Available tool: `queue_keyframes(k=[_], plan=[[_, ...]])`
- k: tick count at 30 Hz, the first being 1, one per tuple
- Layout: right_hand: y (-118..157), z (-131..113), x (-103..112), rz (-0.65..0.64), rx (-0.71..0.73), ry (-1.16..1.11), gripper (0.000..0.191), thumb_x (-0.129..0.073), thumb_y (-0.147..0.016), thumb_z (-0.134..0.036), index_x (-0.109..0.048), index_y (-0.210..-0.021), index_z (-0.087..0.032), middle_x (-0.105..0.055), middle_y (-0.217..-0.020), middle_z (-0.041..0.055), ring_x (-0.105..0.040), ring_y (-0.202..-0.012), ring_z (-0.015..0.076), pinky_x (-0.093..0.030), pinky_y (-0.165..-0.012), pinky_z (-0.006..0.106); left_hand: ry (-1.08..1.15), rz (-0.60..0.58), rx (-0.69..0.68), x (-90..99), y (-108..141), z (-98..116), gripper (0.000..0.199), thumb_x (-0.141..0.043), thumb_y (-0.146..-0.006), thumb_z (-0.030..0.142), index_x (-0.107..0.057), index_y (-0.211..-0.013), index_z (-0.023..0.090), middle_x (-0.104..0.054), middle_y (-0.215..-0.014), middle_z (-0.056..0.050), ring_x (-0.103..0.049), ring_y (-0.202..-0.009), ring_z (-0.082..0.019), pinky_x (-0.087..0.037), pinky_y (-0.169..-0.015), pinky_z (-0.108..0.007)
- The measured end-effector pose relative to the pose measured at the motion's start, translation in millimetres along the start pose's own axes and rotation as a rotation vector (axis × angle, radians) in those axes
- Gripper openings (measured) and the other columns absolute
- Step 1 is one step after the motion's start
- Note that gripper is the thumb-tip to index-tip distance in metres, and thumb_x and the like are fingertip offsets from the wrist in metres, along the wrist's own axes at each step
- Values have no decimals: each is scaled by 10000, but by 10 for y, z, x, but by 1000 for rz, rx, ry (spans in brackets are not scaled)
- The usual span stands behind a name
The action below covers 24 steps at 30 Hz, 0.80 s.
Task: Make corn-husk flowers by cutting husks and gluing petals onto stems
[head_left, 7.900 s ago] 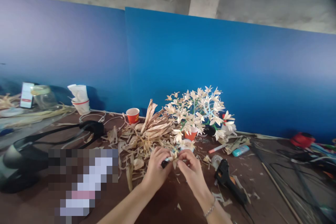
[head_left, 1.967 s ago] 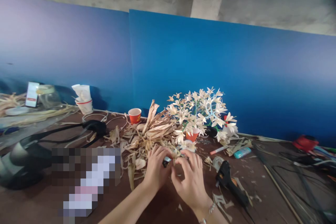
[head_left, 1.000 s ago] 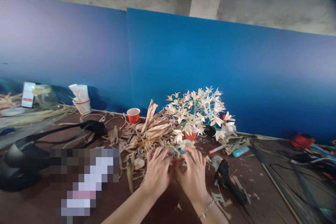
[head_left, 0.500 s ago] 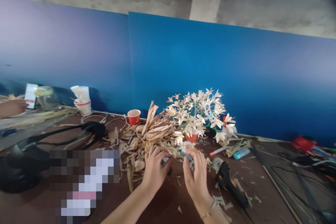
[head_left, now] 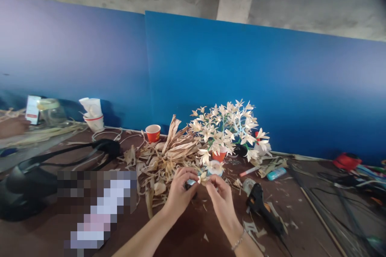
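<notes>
Between my two hands is a small pale flower [head_left: 203,177] with pointed petals. My left hand [head_left: 181,188] pinches it from the left, and something small and bluish shows inside its curled fingers. The thumb and fingers of my right hand [head_left: 219,193] close on the flower's right side. Just beyond stands a bunch of cream flowers [head_left: 223,128] on green stems in a red cup [head_left: 219,155]. A roll of tape [head_left: 214,167] lies behind my right hand. Dried husks [head_left: 177,148] are heaped behind my left hand.
To the right lie a black glue gun [head_left: 262,211], a turquoise packet [head_left: 276,174] and cables. A red paper cup [head_left: 153,133] and stacked white cups [head_left: 94,121] stand at the back. A black bag [head_left: 24,188] is at left. Another person's hand [head_left: 13,127] shows far left.
My right hand has moved left towards my left hand and closed on the small flower, which now shows between the fingertips. The tape roll is now more visible.
</notes>
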State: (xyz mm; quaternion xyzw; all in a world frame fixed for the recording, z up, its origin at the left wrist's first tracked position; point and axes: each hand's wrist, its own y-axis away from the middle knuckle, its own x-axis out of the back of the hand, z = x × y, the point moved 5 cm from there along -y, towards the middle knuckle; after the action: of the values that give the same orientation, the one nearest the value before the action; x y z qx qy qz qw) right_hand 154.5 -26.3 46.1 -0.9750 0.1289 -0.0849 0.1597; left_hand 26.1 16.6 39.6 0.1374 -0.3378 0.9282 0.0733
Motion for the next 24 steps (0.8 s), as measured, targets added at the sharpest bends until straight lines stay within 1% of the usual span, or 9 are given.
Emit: queue_keyframes(k=[4,7,9,11,13,14,18,22,24], plan=[[7,20,-14,-39,16,62,192,-511,-786,-253,-456,-619,-178,-424,-599,-35,-399,-570,104,-343,-532,211,-12,4,4,-3,2,-10,62,-586,-736,167,-565,-681,185,-609,-844,-47,-536,-846,-193,-419,-769,-320],[35,20,-9,-35,65,140,125,-480,-816,-245,-486,-709,-181,-494,-668,-9,-470,-626,126,-389,-586,231,-11,16,14,13,5,-19,34,-588,-727,169,-569,-704,185,-610,-853,-48,-536,-856,-199,-418,-771,-322],[71,-46,19,26,194,242,53,-487,-812,-230,-482,-783,-186,-519,-750,14,-501,-709,149,-410,-668,266,-16,23,21,25,3,-22,18,-594,-727,185,-577,-722,186,-611,-848,-47,-538,-853,-201,-416,-774,-325],[128,-152,33,94,372,391,58,-523,-787,-212,-470,-803,-193,-520,-807,28,-502,-787,172,-395,-741,310,-28,29,21,33,0,-18,32,-596,-730,195,-575,-708,184,-610,-838,-46,-539,-844,-201,-414,-774,-326],[183,-236,10,115,500,542,79,-552,-770,-203,-479,-800,-199,-525,-828,30,-493,-818,187,-370,-761,334,-42,33,11,34,-1,-8,60,-590,-735,188,-564,-681,181,-606,-832,-46,-536,-835,-198,-411,-771,-322],[201,-261,-9,109,531,608,78,-560,-768,-202,-492,-807,-201,-529,-835,30,-490,-819,190,-360,-758,337,-48,33,0,31,0,-2,73,-587,-737,182,-558,-670,181,-604,-829,-45,-534,-832,-196,-410,-768,-320],[221,-296,-62,92,558,766,87,-551,-787,-193,-558,-868,-224,-541,-837,24,-482,-797,185,-328,-736,333,-67,21,-36,7,17,5,51,-586,-739,170,-563,-695,181,-601,-826,-44,-526,-831,-195,-407,-762,-318],[206,-294,-62,108,565,811,91,-527,-800,-180,-596,-804,-240,-525,-782,15,-468,-751,175,-313,-704,321,-87,8,-28,-6,33,6,15,-581,-739,168,-580,-737,182,-603,-857,-51,-526,-849,-199,-413,-766,-325],[203,-296,-59,112,570,808,88,-544,-792,-196,-604,-832,-246,-525,-797,19,-466,-762,181,-312,-712,327,-94,11,-25,-2,33,19,18,-586,-736,172,-580,-721,182,-603,-849,-49,-527,-841,-200,-417,-758,-326]])
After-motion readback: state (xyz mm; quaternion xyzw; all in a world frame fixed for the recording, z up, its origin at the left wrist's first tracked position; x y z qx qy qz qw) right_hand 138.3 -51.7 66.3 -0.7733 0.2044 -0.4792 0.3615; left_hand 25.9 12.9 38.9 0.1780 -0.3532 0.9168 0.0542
